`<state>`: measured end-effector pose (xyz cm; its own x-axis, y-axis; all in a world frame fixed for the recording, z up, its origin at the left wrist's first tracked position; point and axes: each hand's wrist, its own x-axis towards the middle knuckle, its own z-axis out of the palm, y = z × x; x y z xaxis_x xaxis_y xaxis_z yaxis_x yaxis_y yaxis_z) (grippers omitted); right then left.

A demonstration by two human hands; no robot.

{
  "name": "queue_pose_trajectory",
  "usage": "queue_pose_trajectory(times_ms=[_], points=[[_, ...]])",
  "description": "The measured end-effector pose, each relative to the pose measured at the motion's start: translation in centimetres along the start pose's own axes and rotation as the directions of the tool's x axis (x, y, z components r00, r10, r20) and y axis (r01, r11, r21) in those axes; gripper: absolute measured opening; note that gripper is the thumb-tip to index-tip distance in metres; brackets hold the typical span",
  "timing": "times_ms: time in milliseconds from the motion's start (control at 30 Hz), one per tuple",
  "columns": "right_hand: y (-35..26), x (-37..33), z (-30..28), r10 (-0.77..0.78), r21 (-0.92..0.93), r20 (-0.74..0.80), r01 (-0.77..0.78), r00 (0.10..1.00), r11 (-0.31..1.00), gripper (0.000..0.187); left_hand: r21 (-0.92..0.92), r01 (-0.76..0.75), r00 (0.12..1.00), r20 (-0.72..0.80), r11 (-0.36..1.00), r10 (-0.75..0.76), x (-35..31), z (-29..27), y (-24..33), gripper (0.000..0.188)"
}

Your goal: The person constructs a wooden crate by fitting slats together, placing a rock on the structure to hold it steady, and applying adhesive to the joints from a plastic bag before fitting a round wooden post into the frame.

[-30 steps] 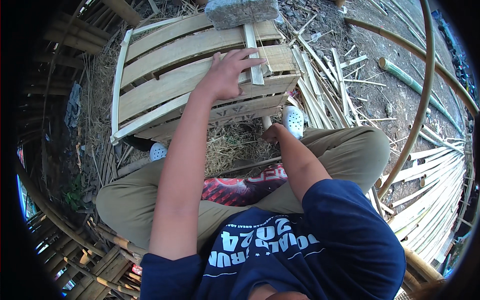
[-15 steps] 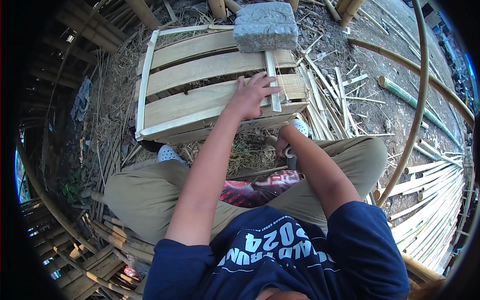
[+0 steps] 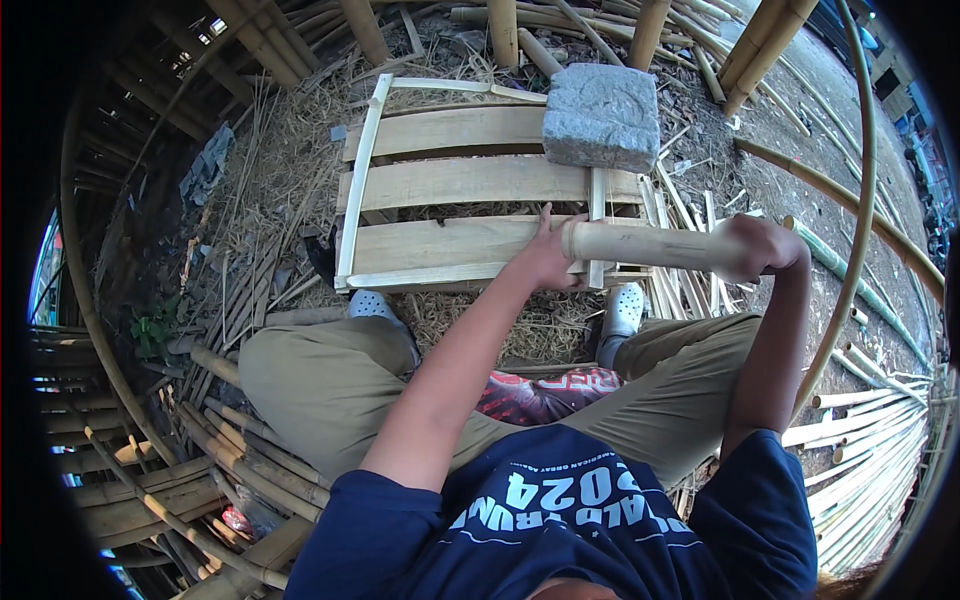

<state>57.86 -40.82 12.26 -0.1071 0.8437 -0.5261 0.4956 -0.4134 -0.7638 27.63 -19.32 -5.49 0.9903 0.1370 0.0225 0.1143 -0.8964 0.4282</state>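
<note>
A low slatted wooden crate (image 3: 450, 180) stands in front of me, edged with pale thin strips. A grey stone block (image 3: 600, 115) rests on its far right corner, over the end of a narrow pale wood strip (image 3: 597, 272) that runs toward me. My left hand (image 3: 548, 252) lies on the crate's near right part beside the strip, fingers spread, some hidden behind a bamboo tube. My right hand (image 3: 755, 248), smeared by motion, grips the right end of that thick bamboo tube (image 3: 650, 245). The tube lies level across the view above the strip, its other end overlapping my left hand.
Split bamboo strips (image 3: 700, 235) lie right of the crate. A curved bamboo pole (image 3: 862, 200) rises at the right, near a green bamboo pole (image 3: 850, 265) and a stack of pale poles (image 3: 870, 440). Bamboo posts (image 3: 503, 35) stand behind the crate. My clog (image 3: 624, 308) is near its front.
My right hand has swung up and right from low by my knees, bringing the bamboo tube over the crate's right side. My left hand stays at the strip. The view has shifted.
</note>
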Motion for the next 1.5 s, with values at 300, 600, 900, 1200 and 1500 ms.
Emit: queue_pose_trajectory(times_ms=[300, 600, 900, 1200, 1500], points=[[3.9, 3.5, 1.0, -0.019, 0.483, -0.572, 0.356, 0.820, 0.800, 0.053, -0.068, -0.149, 0.989, -0.021, 0.987, 0.148, -3.4, -5.9, -5.2, 0.069], [-0.8, 10.1, 7.0, -0.038, 0.500, -0.706, 0.536, 0.707, 0.680, 0.050, 0.033, 0.342, 0.933, -0.127, 0.939, -0.336, -20.2, -26.4, -19.5, 0.025], [-8.2, 13.6, 14.7, 0.025, 0.479, -0.551, 0.291, 0.834, 0.828, 0.043, 0.179, 0.633, 0.747, 0.116, 0.754, -0.655, -37.2, -15.9, -32.6, 0.052], [-9.8, 21.5, 18.8, 0.111, 0.496, -0.325, 0.069, 0.939, 0.866, 0.038, 0.311, 0.833, 0.475, 0.019, 0.457, -0.880, -34.3, -1.2, -33.4, 0.087], [-10.2, 25.0, 18.4, 0.095, 0.474, -0.205, 0.014, 0.974, 0.881, 0.039, 0.124, 0.979, 0.194, -0.348, 0.160, -0.917, -38.5, 1.0, -32.2, 0.023]])
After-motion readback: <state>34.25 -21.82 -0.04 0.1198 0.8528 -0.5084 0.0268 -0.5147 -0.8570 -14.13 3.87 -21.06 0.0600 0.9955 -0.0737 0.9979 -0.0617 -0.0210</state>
